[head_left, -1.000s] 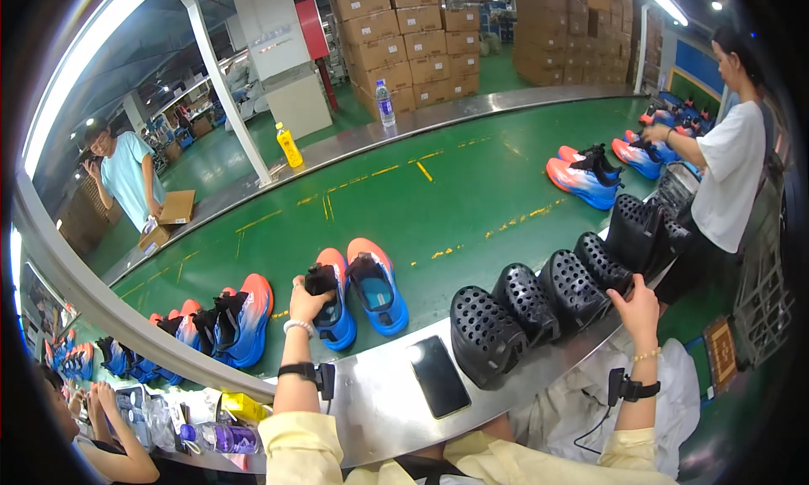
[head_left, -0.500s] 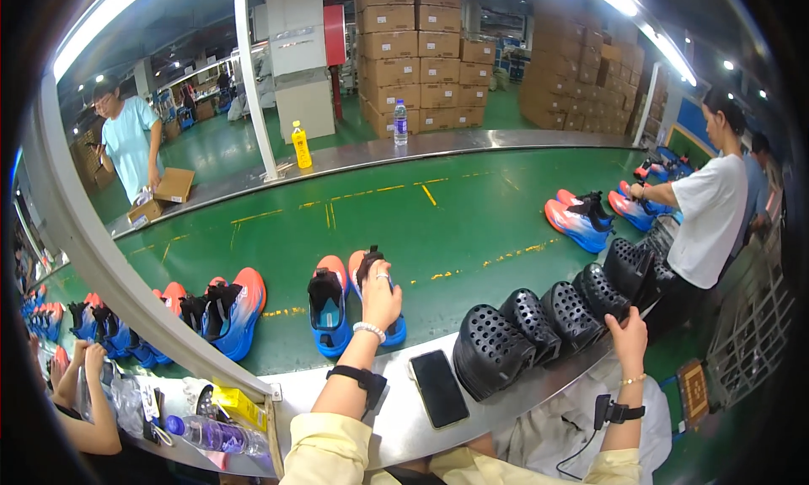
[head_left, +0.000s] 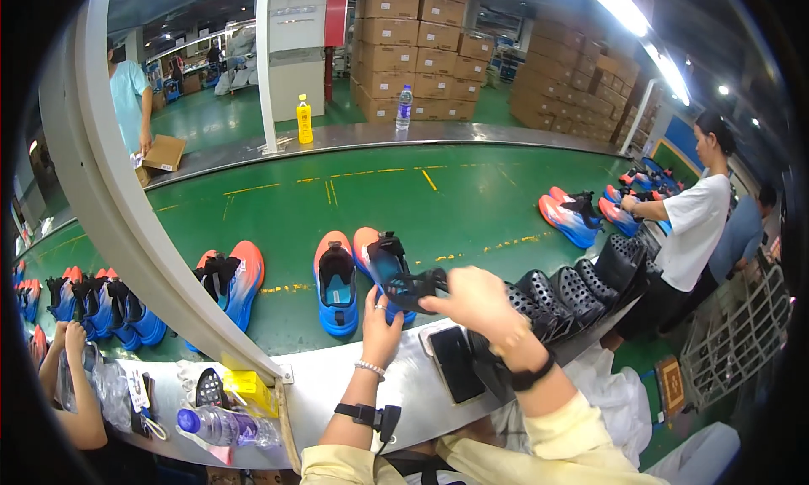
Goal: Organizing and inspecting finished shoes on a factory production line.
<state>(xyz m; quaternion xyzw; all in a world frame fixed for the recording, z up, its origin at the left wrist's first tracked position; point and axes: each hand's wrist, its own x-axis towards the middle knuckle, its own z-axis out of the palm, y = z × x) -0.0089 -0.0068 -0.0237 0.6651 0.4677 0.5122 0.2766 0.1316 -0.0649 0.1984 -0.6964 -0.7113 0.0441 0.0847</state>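
Observation:
A pair of running shoes in orange, white and blue stands on the green belt in front of me. My left hand (head_left: pixel 382 329) grips the heel of the right-hand shoe (head_left: pixel 368 242); its fingers are partly hidden. A black perforated plastic shoe tree (head_left: pixel 415 289) is in my right hand (head_left: pixel 482 300), held low over that shoe's opening. Just left of it stands the other shoe (head_left: pixel 337 291), its opening facing me. To the right, partly behind my right forearm, more black shoe trees (head_left: pixel 552 298) sit in a row along the metal ledge.
A phone (head_left: pixel 455 363) lies on the metal ledge (head_left: pixel 337 375). Left of a white post (head_left: pixel 160 257) are a water bottle (head_left: pixel 227 426), a yellow box (head_left: pixel 251 392) and more shoes (head_left: pixel 232 283). A co-worker (head_left: pixel 695 207) handles shoes at right; another person's hands (head_left: pixel 67 342) show at left.
My right hand has moved left from the row of shoe trees and now holds one over the shoe. My left hand has shifted down from the shoe's tongue to its heel. The view has shifted slightly.

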